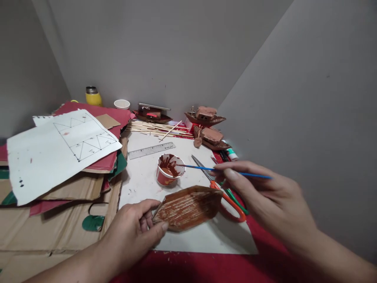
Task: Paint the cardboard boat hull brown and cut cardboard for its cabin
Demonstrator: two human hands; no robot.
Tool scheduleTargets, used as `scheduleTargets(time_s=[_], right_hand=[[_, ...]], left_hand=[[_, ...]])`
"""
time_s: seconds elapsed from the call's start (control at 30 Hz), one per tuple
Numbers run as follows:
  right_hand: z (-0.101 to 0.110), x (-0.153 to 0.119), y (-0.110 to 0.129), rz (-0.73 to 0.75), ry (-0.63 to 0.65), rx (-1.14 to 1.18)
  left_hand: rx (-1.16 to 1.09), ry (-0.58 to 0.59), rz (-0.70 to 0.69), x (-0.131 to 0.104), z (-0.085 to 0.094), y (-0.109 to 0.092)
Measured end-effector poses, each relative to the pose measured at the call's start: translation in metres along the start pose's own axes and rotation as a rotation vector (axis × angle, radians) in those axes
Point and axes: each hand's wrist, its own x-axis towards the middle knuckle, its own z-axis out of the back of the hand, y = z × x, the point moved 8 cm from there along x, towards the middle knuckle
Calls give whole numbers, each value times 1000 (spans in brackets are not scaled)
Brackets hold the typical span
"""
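Note:
My left hand (138, 224) pinches the left tip of a brown cardboard boat hull (188, 208), whose ridged inside faces up with streaky reddish-brown paint. Between the thumb and fingers of my right hand (259, 192) is a thin blue paintbrush (247, 174). The brush points left, its tip at the right rim of a paper cup (167, 179). Brown paint coats the cup's inner wall and lies at its bottom. Orange-handled scissors (235, 208) lie beyond the hull, partly behind my right hand.
Stacked cardboard (76, 190) with a drawn sheet (59, 149) fills the left. Behind the cup are a ruler (151, 150), wooden sticks (159, 127) and finished-looking boats (206, 116). A yellow bottle (93, 97) and white bowl (121, 104) stand at the back. A glue stick (231, 152) lies right.

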Motion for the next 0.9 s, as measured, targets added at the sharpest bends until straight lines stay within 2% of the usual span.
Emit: scheduleTargets(time_s=[0.1, 0.2, 0.3, 0.37, 0.47, 0.7, 0.8, 0.9], right_hand=[[-25, 21, 13, 116, 117, 22], [-49, 30, 23, 190, 264, 0], [-63, 33, 26, 172, 390, 5], [-64, 35, 24, 130, 422, 59], [-53, 38, 19, 75, 355, 152], [-20, 33, -10, -162, 65, 299], [-14, 28, -15, -197, 13, 350], [-12, 25, -20, -214, 14, 335]], left_hand=[[0, 20, 5, 1, -2, 1], [-9, 40, 0, 1, -3, 1], [-7, 42, -8, 1, -4, 1], [-6, 44, -4, 1, -4, 2], [3, 52, -7, 0, -4, 3], [13, 56, -16, 1, -4, 3], [26, 55, -20, 1, -4, 4], [31, 49, -38, 0, -4, 4]])
